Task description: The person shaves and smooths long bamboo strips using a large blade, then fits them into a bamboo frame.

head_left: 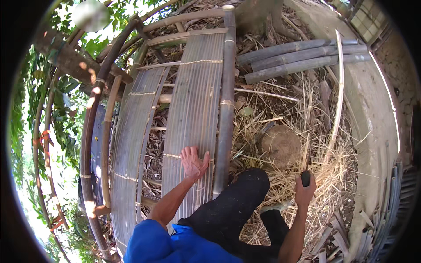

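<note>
My left hand (194,164) lies flat, fingers spread, on a long panel of bamboo slats (197,96) bound with thin cross ties. This panel rests along the inner side of a thick bamboo pole (227,79) that edges a bamboo bench frame. To the right, my right hand (305,191) is closed around the dark handle of a knife (305,177). Its narrow blade points away from me, over the straw and shavings, just right of a round wooden chopping block (280,147). The blade's tip is hard to make out.
A second slat panel (136,109) lies left, across a gap, beside the curved bamboo rail (90,114). Several thick bamboo poles (302,57) lie at the back right. A pale bamboo strip (340,87) leans beside a concrete ledge (372,109). Cut bamboo pieces (337,239) sit at lower right.
</note>
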A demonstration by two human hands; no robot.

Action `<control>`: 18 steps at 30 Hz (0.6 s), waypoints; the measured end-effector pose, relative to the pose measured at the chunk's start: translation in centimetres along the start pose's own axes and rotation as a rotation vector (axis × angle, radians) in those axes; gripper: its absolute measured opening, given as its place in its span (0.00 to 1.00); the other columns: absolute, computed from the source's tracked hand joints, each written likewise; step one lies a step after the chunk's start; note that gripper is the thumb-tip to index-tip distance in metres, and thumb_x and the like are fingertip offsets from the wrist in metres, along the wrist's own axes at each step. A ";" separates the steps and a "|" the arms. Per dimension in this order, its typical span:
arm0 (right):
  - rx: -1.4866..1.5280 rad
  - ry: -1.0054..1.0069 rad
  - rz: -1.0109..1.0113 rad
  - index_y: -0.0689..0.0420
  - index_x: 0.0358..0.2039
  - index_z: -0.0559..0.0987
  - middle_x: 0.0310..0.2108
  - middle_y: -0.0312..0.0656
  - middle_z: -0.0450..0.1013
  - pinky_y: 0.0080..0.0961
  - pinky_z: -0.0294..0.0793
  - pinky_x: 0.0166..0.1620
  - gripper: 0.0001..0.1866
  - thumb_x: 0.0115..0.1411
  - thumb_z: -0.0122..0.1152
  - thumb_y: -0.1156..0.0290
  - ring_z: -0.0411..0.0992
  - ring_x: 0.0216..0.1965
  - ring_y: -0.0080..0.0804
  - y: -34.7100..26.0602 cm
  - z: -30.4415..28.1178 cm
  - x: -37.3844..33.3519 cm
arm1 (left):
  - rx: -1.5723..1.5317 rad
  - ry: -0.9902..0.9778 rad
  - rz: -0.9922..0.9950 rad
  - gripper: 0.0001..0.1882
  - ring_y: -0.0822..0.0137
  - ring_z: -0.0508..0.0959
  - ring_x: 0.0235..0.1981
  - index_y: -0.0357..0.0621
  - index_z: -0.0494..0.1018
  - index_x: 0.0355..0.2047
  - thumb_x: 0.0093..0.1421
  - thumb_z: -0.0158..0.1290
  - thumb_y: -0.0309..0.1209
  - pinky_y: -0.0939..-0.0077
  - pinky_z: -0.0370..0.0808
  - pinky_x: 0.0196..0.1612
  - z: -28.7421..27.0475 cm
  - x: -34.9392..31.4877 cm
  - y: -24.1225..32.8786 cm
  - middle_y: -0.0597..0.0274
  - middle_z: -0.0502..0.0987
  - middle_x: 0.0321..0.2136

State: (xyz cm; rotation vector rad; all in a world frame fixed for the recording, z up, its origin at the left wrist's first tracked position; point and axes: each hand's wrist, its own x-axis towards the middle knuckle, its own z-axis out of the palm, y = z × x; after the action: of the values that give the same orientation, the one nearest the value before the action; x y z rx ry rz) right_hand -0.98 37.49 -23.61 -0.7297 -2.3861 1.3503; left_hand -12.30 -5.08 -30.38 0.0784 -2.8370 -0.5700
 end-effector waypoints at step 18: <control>0.331 0.204 0.177 0.62 0.50 0.75 0.22 0.33 0.70 0.18 0.65 0.18 0.15 0.64 0.65 0.73 0.64 0.17 0.17 -8.3 -6.0 -13.8 | 0.453 -0.184 -0.171 0.17 0.45 0.79 0.47 0.42 0.69 0.45 0.55 0.56 0.28 0.51 0.77 0.47 -14.4 -3.7 -22.0 0.47 0.76 0.42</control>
State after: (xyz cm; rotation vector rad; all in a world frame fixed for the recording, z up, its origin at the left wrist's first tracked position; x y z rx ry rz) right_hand 11.05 30.37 -13.60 -0.9455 -1.9164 1.6040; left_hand -5.07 -30.41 -26.87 0.3682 -3.1035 0.0503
